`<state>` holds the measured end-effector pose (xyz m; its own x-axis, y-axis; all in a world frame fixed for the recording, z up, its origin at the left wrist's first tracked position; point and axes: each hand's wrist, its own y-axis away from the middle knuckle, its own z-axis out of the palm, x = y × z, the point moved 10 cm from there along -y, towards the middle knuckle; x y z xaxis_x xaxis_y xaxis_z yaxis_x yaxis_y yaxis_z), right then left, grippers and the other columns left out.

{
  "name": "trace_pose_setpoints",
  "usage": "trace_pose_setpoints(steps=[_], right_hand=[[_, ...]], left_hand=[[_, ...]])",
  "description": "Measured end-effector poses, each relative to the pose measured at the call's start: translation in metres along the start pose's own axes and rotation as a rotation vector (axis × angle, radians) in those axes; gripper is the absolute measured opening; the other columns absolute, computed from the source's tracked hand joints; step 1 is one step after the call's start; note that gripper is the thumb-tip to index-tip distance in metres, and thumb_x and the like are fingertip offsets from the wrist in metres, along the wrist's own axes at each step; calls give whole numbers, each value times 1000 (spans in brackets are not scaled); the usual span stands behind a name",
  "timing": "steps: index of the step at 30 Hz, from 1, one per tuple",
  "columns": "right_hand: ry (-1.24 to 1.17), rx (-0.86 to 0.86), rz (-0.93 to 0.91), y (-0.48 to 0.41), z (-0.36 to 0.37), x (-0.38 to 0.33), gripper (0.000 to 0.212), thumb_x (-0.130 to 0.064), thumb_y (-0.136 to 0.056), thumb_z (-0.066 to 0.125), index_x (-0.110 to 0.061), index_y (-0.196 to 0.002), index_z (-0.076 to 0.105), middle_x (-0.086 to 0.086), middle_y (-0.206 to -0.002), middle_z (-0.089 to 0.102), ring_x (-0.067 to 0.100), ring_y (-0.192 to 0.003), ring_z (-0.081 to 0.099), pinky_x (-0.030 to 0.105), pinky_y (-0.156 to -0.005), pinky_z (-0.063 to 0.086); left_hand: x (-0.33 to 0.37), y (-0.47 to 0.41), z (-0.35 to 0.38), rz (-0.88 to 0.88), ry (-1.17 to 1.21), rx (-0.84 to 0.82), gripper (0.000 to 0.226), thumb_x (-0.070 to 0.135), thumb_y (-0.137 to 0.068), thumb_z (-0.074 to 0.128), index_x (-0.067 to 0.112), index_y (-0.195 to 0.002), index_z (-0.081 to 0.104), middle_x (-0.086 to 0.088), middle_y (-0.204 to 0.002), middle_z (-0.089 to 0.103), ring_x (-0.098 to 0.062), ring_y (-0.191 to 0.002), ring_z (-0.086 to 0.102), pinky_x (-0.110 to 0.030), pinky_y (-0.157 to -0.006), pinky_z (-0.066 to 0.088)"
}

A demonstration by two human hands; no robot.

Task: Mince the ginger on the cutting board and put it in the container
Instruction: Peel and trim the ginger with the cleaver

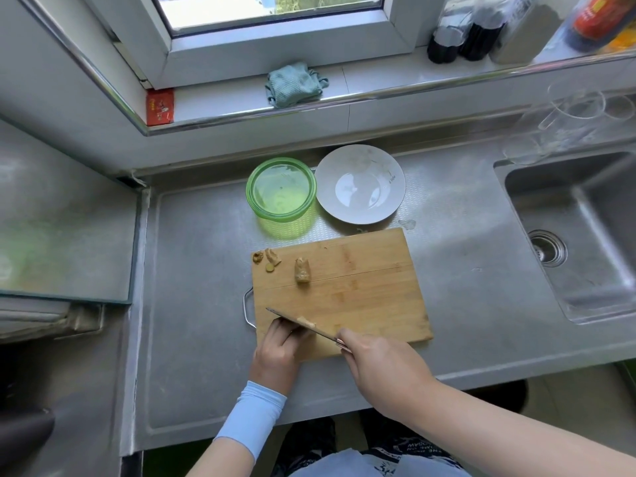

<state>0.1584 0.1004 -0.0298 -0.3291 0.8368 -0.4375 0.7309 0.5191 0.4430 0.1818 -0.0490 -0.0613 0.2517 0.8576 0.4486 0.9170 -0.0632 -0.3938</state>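
A wooden cutting board [361, 290] lies on the steel counter. My right hand [382, 366] grips the handle of a knife [296, 321], whose blade runs edge-on across the board's near left corner. Just beyond the blade shows a pale ginger piece [307, 321], which my left hand [280, 346] holds against the board with curled fingers. Another ginger chunk [303, 270] lies mid-board, and small ginger scraps [266, 258] sit at the far left corner. A green container [281, 191] stands open behind the board.
A white plate [359, 184] sits beside the green container. A sink [578, 235] lies to the right, with clear glass cups [568, 115] behind it. On the windowsill are a folded cloth [296, 84] and dark bottles [461, 39]. A glass stove top [62, 235] is at left.
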Motion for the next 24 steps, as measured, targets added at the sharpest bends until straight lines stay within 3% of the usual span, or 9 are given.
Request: trace_pose_setpoints(steps=[2,9,24], right_hand=[[4,-9,5,-1,-1,0,12,-33,-107,34,-27,-108,44,1,-77,58,29,-60,48,41,-55,45],[-43,-33,19,-4,1,3,11,-34,-106,34,-27,-103,42,2,-76,59,30,-63,54,44,-57,48],[-28,-65,-2,-18,11,7,10,-34,-105,34,-27,-105,40,6,-76,60,32,-63,54,41,-53,45]], left_hand=[[1,-1,0,6,12,-1,42,-9,-72,71,16,-106,68,-9,-100,68,-29,-92,64,-35,-68,55],[2,-3,-3,3,-8,8,16,2,-87,63,9,-95,75,-7,-94,67,-27,-88,61,-35,-66,52],[-3,-3,-2,-27,-10,20,21,13,-98,57,9,-90,76,-5,-91,68,-28,-80,63,-36,-63,53]])
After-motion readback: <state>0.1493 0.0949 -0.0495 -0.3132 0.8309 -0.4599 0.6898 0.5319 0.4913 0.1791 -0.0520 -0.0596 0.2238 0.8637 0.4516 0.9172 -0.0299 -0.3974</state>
